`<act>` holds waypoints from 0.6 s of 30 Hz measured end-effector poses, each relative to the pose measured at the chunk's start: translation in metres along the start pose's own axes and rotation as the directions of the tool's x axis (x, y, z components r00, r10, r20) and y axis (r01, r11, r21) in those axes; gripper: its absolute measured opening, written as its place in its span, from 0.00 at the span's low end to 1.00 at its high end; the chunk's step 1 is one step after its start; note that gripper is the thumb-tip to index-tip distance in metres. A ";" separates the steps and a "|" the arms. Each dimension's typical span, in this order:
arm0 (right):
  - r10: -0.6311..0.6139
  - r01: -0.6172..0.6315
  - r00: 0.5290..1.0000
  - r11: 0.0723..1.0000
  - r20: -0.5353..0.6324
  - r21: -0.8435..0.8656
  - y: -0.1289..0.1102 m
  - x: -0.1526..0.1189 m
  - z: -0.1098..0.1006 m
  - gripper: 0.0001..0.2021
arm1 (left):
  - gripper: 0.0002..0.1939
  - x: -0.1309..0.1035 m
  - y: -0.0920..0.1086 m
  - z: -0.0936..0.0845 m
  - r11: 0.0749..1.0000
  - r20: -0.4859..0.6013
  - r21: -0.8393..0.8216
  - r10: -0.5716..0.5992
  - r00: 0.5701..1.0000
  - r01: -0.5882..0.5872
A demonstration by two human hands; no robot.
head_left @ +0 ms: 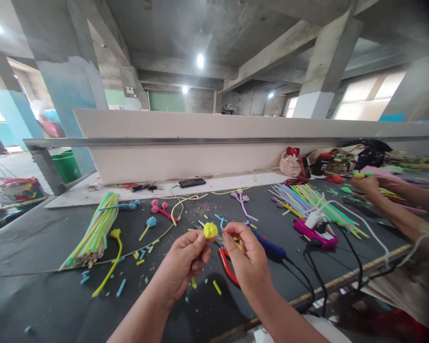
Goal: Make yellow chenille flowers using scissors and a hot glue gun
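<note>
My left hand [186, 259] pinches a small yellow fuzzy ball [210, 230] between thumb and forefinger. Just right of the ball is my right hand [248, 252], its thumb and fingertips pressed together; whatever they grip is too small to make out. Partly hidden under the right hand lies a cutting tool with red handles [229, 269]. Behind that hand rests a blue-handled corded tool [270, 247]. Short yellow and blue fuzzy cut pieces [217, 287] are scattered around both hands. A yellow fuzzy stem with a knotted end [118, 255] lies to the left.
A bundle of fuzzy stems [95, 228] lies at left, another [321, 205] at right. Near them are a pink fuzzy branch [162, 209], a blue-topped stem [149, 225], a phone [192, 182] and a magenta power strip [316, 234] with cords. Another person's hands [370, 183] work at far right.
</note>
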State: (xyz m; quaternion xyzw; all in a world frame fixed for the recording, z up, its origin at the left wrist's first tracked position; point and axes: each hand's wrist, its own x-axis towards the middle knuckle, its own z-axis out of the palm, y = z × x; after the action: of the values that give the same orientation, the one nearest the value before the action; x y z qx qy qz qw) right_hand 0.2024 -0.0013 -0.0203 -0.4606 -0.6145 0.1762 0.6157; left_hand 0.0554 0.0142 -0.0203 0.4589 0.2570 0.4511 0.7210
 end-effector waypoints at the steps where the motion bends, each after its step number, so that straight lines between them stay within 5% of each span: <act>1: -0.005 0.005 1.000 1.000 0.008 0.000 0.001 0.000 0.000 0.05 | 0.14 0.000 0.000 0.000 1.000 0.003 0.003 0.001 1.000 -0.001; 8: -0.078 0.059 0.970 0.994 0.231 0.090 0.009 0.006 -0.006 0.16 | 0.15 0.000 -0.003 -0.001 0.999 0.077 0.046 0.008 0.997 -0.011; 18: -0.285 0.264 0.913 0.958 0.292 0.110 0.010 0.011 -0.011 0.16 | 0.16 0.000 -0.002 -0.003 0.996 0.089 0.087 0.005 0.996 -0.013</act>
State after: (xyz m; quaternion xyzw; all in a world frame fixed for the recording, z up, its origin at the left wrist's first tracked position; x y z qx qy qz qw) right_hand 0.2178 0.0088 -0.0199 -0.3159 -0.7542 0.1777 0.5475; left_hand 0.0540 0.0152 -0.0239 0.5108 0.2421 0.4217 0.7089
